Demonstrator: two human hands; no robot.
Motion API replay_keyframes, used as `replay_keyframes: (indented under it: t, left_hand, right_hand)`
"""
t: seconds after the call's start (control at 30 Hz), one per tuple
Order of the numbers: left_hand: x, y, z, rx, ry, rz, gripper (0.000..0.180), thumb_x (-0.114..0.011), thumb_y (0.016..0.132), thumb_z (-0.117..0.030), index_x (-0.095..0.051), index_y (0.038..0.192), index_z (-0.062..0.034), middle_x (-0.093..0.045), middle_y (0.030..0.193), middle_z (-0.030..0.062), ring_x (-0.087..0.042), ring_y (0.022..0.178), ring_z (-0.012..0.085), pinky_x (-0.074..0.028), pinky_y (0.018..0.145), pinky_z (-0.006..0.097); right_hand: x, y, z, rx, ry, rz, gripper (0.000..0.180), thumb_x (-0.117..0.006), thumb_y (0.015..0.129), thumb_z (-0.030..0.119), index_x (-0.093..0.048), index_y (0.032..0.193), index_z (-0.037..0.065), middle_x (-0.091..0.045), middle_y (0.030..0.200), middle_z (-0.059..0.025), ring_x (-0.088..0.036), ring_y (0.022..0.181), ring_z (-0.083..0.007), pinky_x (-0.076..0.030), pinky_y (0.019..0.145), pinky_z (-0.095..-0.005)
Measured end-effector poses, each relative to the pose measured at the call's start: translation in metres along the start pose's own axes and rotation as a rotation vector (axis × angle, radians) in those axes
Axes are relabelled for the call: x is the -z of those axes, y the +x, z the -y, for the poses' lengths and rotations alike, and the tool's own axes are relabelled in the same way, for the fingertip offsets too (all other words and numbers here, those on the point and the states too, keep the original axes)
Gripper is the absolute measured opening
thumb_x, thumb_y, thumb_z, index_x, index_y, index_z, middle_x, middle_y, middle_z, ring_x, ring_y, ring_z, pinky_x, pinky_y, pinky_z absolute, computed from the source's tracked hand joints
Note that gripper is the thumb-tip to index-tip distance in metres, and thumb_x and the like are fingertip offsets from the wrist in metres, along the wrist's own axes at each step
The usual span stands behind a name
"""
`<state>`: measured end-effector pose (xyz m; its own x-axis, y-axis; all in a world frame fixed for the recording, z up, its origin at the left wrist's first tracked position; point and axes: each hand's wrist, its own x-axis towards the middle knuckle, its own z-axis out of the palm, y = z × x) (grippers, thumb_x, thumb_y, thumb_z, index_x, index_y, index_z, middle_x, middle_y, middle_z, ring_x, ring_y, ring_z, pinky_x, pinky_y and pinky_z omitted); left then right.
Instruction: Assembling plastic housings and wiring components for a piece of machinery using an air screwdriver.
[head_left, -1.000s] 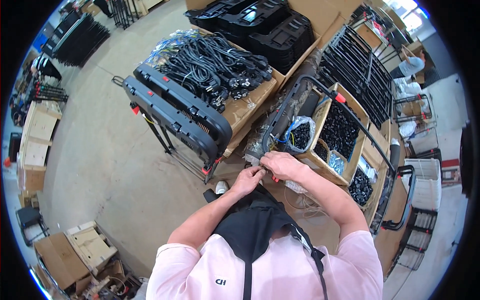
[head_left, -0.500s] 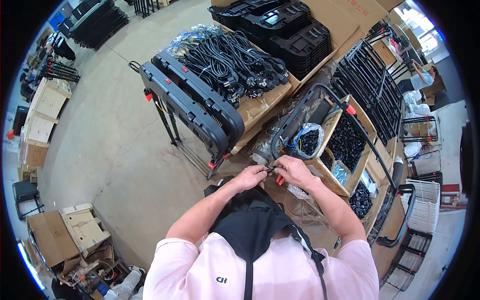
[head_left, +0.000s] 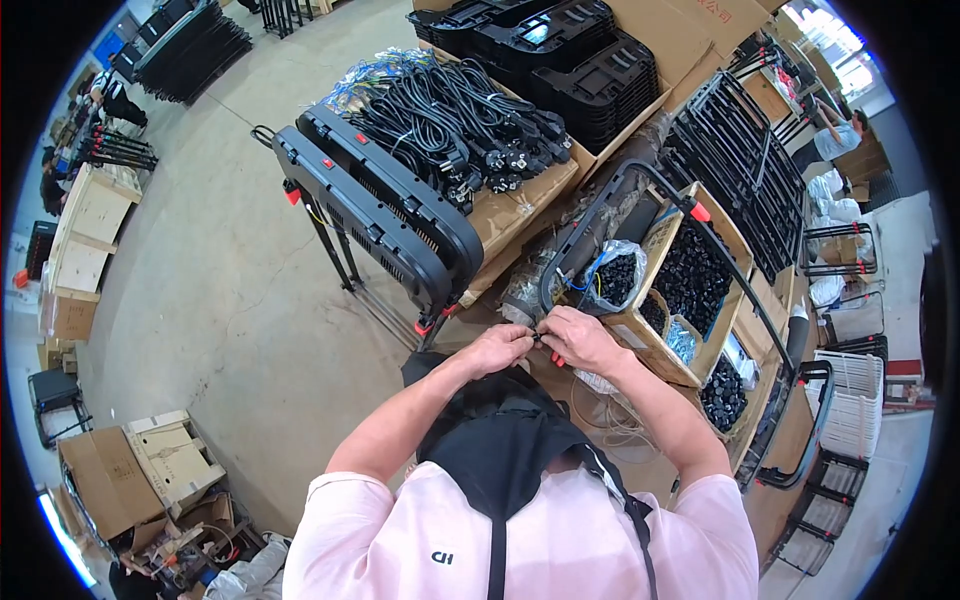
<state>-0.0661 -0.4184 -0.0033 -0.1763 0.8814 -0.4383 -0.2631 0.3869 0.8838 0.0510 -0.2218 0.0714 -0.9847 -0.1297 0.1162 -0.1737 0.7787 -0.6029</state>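
Observation:
My left hand [head_left: 503, 347] and my right hand [head_left: 580, 338] meet in front of my black apron [head_left: 500, 440], fingers pinched together. A small black part [head_left: 537, 338] sits between the fingertips, mostly covered, so its kind is unclear. Just under my right hand two red handle ends [head_left: 556, 357] stick out, like those of pliers; whether the hand holds them is hidden. Beyond my hands stands a bent black tube frame [head_left: 572, 245] with a red fitting, and yellow and blue wires hang by its lower end.
A wooden box [head_left: 650, 348] holds black plastic parts and a bag of small pieces. To the left stand black heater-like housings [head_left: 375, 215] on legs. Behind them, bundled power cords [head_left: 440, 120] lie on cardboard near stacked black plastic trays [head_left: 600, 85]. Black tube frames [head_left: 735, 180] lean at right.
My hands stay together with the small black part, the right shifting slightly left and up. The red handle ends show a little lower and less. The view has turned slightly.

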Motion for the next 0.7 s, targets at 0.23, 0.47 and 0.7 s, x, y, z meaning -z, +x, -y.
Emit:
replay_keyframes:
  t: [0.23, 0.47, 0.7]
  left_hand:
    - [-0.003, 0.009, 0.015, 0.0, 0.057, -0.082, 0.032, -0.058, 0.105, -0.029, -0.068, 0.111, 0.0006, -0.07, 0.095, 0.0093, -0.062, 0.091, 0.0204, -0.051, 0.084, 0.038]
    - [-0.001, 0.016, 0.016, 0.006, 0.251, -0.095, 0.039, -0.059, 0.1, -0.033, -0.074, 0.112, 0.0012, -0.076, 0.099, 0.0174, -0.07, 0.091, 0.0237, -0.054, 0.085, 0.04]
    - [0.001, 0.024, 0.018, 0.143, 0.222, -0.215, 0.041, -0.061, 0.098, -0.034, -0.076, 0.115, 0.0001, -0.078, 0.099, 0.0121, -0.071, 0.09, 0.0223, -0.055, 0.086, 0.037]
  right_hand:
    - [-0.003, 0.003, -0.002, 0.019, -0.086, 0.092, 0.017, -0.073, 0.088, 0.008, -0.064, 0.101, 0.002, -0.062, 0.098, -0.0153, -0.066, 0.096, -0.0367, -0.056, 0.084, -0.0452]
    - [-0.02, -0.01, -0.009, -0.09, -0.042, 0.07, 0.016, -0.07, 0.09, 0.009, -0.063, 0.103, 0.003, -0.062, 0.101, -0.0159, -0.066, 0.098, -0.037, -0.055, 0.085, -0.0453]
    - [-0.056, -0.051, 0.041, -0.686, 0.183, -0.156, 0.023, -0.069, 0.095, 0.012, -0.061, 0.115, 0.004, -0.067, 0.102, -0.018, -0.07, 0.093, -0.0369, -0.056, 0.082, -0.0476]
